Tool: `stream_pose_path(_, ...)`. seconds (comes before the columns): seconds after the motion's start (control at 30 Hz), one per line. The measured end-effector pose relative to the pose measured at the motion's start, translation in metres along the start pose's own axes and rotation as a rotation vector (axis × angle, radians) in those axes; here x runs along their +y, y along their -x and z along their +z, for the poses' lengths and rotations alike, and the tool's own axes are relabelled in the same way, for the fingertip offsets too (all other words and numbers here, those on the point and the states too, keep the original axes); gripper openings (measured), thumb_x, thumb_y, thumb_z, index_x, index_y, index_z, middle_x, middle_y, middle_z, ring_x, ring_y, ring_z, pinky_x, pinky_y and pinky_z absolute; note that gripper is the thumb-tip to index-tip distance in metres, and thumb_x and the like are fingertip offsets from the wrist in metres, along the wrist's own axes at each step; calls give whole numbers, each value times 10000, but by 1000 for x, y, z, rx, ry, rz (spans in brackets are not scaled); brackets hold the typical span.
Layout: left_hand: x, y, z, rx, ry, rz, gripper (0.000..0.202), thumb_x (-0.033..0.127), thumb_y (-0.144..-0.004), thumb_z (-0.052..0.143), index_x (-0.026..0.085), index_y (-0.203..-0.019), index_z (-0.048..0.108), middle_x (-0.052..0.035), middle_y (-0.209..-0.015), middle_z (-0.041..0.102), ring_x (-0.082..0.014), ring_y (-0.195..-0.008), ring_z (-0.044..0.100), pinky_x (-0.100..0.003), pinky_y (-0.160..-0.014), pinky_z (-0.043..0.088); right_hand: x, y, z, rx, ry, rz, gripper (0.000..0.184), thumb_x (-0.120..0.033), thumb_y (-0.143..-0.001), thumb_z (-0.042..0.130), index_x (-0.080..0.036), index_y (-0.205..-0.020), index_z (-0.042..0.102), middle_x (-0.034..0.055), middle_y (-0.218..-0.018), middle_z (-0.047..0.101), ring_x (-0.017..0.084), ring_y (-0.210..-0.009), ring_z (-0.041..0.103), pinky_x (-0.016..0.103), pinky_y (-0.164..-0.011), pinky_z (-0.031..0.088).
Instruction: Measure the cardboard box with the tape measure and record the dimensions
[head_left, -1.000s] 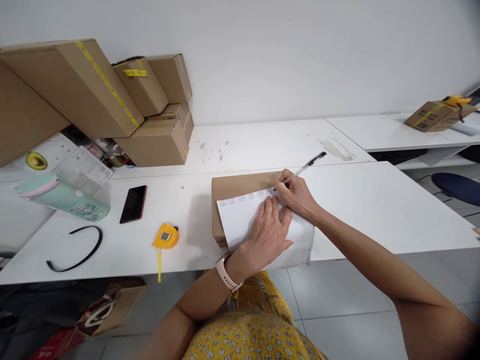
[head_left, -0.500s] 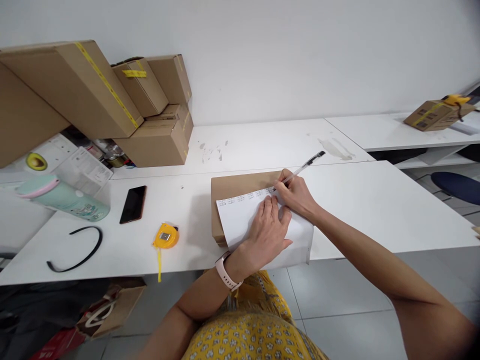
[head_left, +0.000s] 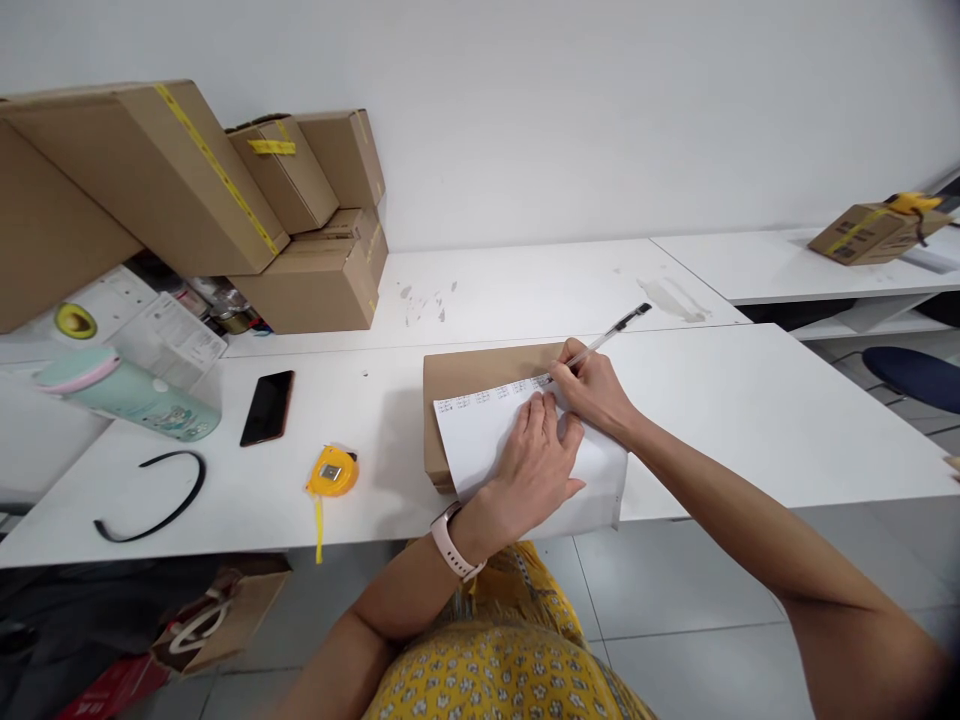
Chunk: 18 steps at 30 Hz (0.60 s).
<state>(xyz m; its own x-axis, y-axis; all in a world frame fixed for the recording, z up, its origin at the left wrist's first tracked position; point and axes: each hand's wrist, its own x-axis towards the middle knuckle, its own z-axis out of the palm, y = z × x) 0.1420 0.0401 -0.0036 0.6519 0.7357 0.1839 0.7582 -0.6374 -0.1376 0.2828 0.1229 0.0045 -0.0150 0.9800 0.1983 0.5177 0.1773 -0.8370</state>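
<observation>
The right hand [head_left: 592, 385] pinches the pen [head_left: 619, 325], its position visibly unchanged from the earlier frame. The pen tip meets the paper [head_left: 478, 440] near its far edge, beyond the left hand [head_left: 536, 460], which lies flat on the paper, thumb spread. The box [head_left: 480, 372] beneath sits near the front edge of the worktop [head_left: 720, 420].

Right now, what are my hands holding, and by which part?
Your right hand grips the clear-barreled pen near its writing tip; your left hand grasps nothing, resting on the written-on paper.
</observation>
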Motion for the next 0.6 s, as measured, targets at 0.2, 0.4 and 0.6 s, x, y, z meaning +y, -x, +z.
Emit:
stream_pose_path(0.2,-3,-2,-2,-17,15,17,795,591,-868,697,22,-1372,464,-356,-1510,433,-432,-1430,430,-482,-1146,347,3,-3,-7,-1,-6,24,166,-266,-820,542,-232,-699,433,-60,-574,436,123,-568,395,287,-550,303)
stream_pose_path(0.4,-3,-3,-3,10,5,20,722,565,-847,731,43,-1291,501,-355,-1475,472,-420,-1355,497,-458,-1065,404,5,-2,-5,-12,10,-32,177,-270,-829,547,-231,-695,438,-62,-575,436,119,-557,396,281,-543,312)
stream_pose_path(0.6,-3,-3,-1,29,-5,18,721,572,-832,744,64,-1284,504,-335,-1451,505,-410,-1338,504,-458,-1055,399,6,-2,-4,-16,12,-32,167,-253,-827,541,-231,-696,441,-64,-581,445,115,-556,401,280,-538,315)
